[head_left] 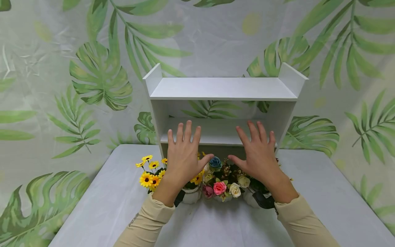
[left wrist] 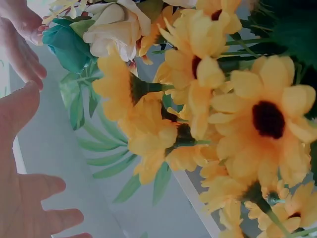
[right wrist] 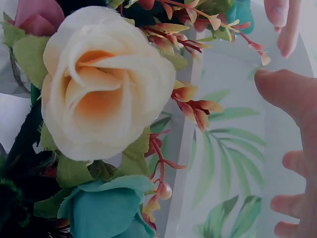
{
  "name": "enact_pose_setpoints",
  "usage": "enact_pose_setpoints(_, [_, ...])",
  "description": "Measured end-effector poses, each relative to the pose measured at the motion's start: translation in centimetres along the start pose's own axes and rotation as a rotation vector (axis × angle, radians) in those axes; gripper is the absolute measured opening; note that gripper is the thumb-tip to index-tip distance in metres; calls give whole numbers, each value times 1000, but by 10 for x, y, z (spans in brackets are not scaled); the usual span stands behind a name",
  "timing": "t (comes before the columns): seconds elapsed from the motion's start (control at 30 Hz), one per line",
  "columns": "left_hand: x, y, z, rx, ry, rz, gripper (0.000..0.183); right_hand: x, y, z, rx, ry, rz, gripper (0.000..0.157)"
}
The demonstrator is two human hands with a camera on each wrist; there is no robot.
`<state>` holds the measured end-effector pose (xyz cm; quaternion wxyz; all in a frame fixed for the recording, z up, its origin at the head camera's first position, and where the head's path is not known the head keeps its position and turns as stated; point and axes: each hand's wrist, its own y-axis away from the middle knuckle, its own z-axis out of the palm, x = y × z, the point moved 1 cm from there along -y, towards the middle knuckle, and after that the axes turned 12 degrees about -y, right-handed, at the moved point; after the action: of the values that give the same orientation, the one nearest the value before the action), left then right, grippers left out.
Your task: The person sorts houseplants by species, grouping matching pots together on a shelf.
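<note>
My left hand [head_left: 184,157] is held out with its fingers spread, above a pot of yellow sunflowers [head_left: 150,179]. Level with it, my right hand [head_left: 259,157] also has straight, spread fingers and holds nothing. Between and below the hands stands a mixed bouquet with a pink rose [head_left: 219,188], cream roses [head_left: 235,190] and a blue rose [head_left: 215,162]. Yellow blooms [left wrist: 270,119] fill much of the left wrist view, beside the left thumb. In the right wrist view a large cream rose [right wrist: 101,84] lies left of the right thumb. My forearms partly hide the outer flowers and pots.
A white shelf unit [head_left: 223,88] with raised side panels stands behind the flowers at the back of the table. White cloth covers the table [head_left: 102,206]. Behind hangs a leaf-patterned backdrop [head_left: 216,41]. White pots [head_left: 192,195] stand in a row near the forearms.
</note>
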<state>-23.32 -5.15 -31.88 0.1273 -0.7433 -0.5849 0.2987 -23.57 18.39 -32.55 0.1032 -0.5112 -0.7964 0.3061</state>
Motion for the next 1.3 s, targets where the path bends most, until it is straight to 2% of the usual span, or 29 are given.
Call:
enact_pose_setpoints(0.2, [1,-2,-1,16,26,-12,92,2,1,-2,5,-9,12,93])
enact_pose_setpoints(0.4, [1,-2,-2,-2,22,-16,94,3,2,-4,9,-13,22,91])
enact_pose_setpoints(0.63, [0,-1,-2,12,27,-29,96,4,0,-6,24,-48,-1,76])
enact_pose_setpoints(0.73, [0,-1,-2,22,39,-20,96,5,0,-7,55,-129,-7,66])
enact_pose_setpoints(0.97, [-5,9,-6,83,95,46,84,7,1,-14,198,-453,43,40])
enact_pose_setpoints(1.13, [-16,18,-7,154,143,84,76,10,1,-20,277,-537,66,33])
enact_pose_setpoints(1.3, [-28,29,-12,195,191,126,70,18,1,-27,372,-563,118,32])
